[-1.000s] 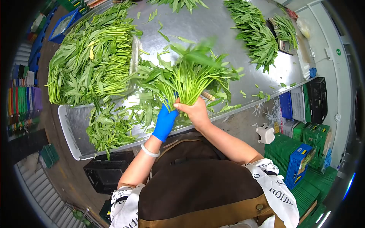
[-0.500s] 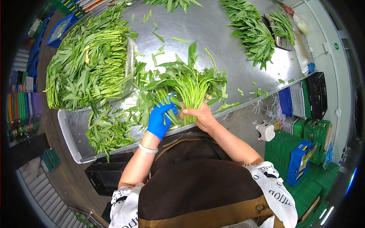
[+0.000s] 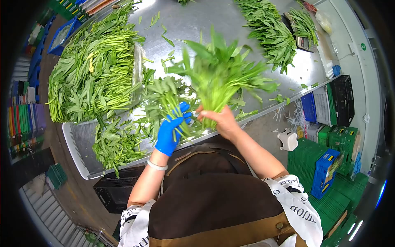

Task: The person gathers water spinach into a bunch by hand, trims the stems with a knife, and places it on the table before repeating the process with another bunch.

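Note:
In my right hand [image 3: 222, 122], which is bare, I grip a large bunch of water spinach [image 3: 218, 78] by its stems; the leaves fan upward and are blurred. My left hand [image 3: 170, 131], in a blue glove, is closed around a smaller bunch of water spinach [image 3: 166, 95], its stem ends poking out below the fingers. Both hands are side by side over the near edge of the metal table [image 3: 193, 20]. Loose leaves [image 3: 117, 144] lie left of my left hand. A big stack of water spinach [image 3: 94, 78] rests beyond them.
A row of bunched greens [image 3: 271, 35] lies at the far right, beside a scale [image 3: 303, 43] with more greens on it. Green crates [image 3: 308, 164] and a blue crate [image 3: 325, 173] stand on the floor at right. A black crate [image 3: 113, 191] sits under the table's left end.
The larger bunch in my right hand has risen and its leaves have spread up and right. My left hand has shifted slightly left, still holding the smaller bunch. Greens at the far edge now show less.

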A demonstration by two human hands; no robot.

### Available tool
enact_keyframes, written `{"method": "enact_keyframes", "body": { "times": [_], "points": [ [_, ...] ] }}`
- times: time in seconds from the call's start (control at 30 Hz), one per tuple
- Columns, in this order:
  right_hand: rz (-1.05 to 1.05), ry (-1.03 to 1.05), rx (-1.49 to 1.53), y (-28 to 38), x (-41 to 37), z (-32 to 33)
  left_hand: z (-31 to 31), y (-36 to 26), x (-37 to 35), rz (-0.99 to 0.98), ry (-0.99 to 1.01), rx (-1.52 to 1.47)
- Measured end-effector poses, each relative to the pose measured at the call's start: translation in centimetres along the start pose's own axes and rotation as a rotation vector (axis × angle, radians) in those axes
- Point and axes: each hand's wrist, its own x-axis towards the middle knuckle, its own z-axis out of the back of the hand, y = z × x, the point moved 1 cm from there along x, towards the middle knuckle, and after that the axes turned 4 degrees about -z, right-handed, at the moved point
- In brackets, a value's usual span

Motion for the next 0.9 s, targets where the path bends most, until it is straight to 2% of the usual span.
{"method": "enact_keyframes", "body": {
  "times": [0.03, 0.07, 0.1, 0.17, 0.3, 0.47, 0.57, 0.73, 0.83, 0.9],
  "points": [
    [-0.126, 0.061, -0.056, -1.6, 0.2, 0.2, -0.9, 0.5, -0.2, 0.042, 0.005, 0.018],
    [-0.191, 0.057, -0.072, -3.3, 0.2, 0.0, 1.8, 2.8, 0.4, 0.157, -0.08, 0.213],
    [-0.255, 0.054, -0.088, -4.6, 0.1, -0.1, 3.0, 4.5, 0.7, 0.069, -0.057, 0.427],
    [-0.285, 0.075, -0.066, -6.0, 0.3, 0.6, 1.6, 3.7, 0.2, 0.099, 0.002, 0.54],
    [-0.312, 0.011, -0.015, -6.2, 0.3, 1.3, 3.4, 4.0, -0.2, 0.209, -0.017, 0.424],
    [-0.182, 0.021, 0.242, -4.4, 0.7, 1.2, 2.7, 1.7, 0.0, 0.109, -0.006, 0.263],
    [-0.089, 0.082, 0.27, -3.6, 0.6, 0.7, 3.1, 1.6, 0.3, 0.074, 0.023, 0.18],
    [-0.093, 0.075, 0.182, -4.1, 0.7, 0.0, 1.8, 2.1, 0.5, 0.018, -0.012, -0.018],
    [-0.154, 0.086, 0.033, -4.6, 0.5, -0.9, 2.5, 3.2, 0.2, 0.109, -0.113, 0.002],
    [-0.229, 0.107, -0.039, -5.0, -0.1, -1.7, 3.4, 3.6, -0.2, 0.126, -0.108, 0.233]
  ]
}}
